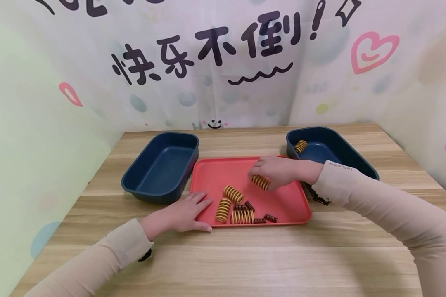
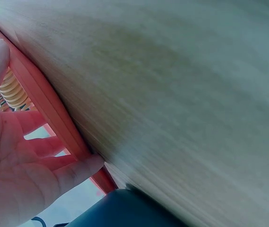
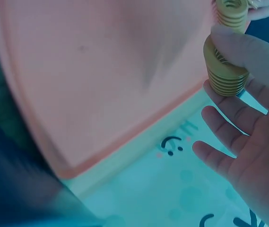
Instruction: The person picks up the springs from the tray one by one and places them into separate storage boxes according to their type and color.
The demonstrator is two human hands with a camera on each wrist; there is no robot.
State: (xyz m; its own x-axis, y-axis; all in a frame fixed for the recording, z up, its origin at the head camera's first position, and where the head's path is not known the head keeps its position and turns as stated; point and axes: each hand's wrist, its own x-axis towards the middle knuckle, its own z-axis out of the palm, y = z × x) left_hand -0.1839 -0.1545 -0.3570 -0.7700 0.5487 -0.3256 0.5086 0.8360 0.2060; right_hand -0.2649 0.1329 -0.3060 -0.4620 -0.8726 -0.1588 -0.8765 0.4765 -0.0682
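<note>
Over the middle of the flat red plastic tray (image 1: 282, 198), the right hand (image 1: 278, 171) pinches one yellow coiled metal spring (image 1: 261, 182) between thumb and forefinger, its other fingers loosely spread. By the look of it, the spring is being lifted clear, though the wrist view is too blurred to say whether it touches the tray. Just left, the left hand (image 1: 182, 214) lies flat with straight fingers against the tray's near-left edge, steadying it. More yellow springs (image 1: 233, 194) and small dark brown springs (image 1: 270, 218) lie near the tray's front. One spring (image 1: 301, 146) sits in the right dark blue plastic bin (image 1: 357, 159); the left dark blue plastic bin (image 1: 160, 167) holds nothing visible. Next, carrying the held spring rightward over the bin rim seems called for.
</note>
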